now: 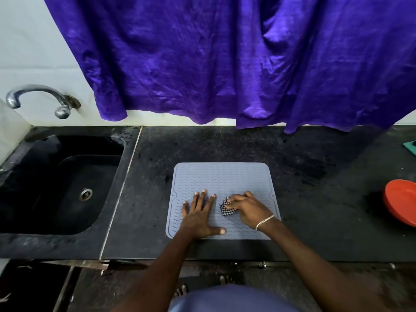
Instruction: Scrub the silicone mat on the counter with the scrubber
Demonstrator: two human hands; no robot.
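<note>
A curved metal tap (38, 95) juts from the white wall (27, 41) at far left, above a dark sink (33, 176) with a round steel drain (85, 194) at its bottom. A pale seam separates the sink slab from the dark, speckled tabletop (315, 210) that runs to the right.

At the middle of the tabletop, near its front edge, lies the grey-blue silicone mat (222, 176), flat, with a ribbed wavy surface and rounded corners. A person leans over it with both bare arms extended. The left hand (200, 215) presses palm-down on the lower left part of the mat, its fingers (202, 200) released and spread straight, thumb pointing right along the front edge. Just beside it, the right hand (249, 210) bears on the mat's lower right part, its fingers (236, 198) curled around the scrubber (226, 209), a small black-and-white checked pad that touches the mat between the two hands. A silver chain bracelet (264, 221) circles the right wrist.

Well apart to the right, a red bowl (403, 201) sits on the tabletop, cut off by the frame, with the corner of a green object (410, 148) behind it. A large purple cloth (225, 59) hangs across the wall above, its hem reaching the back of the tabletop.
</note>
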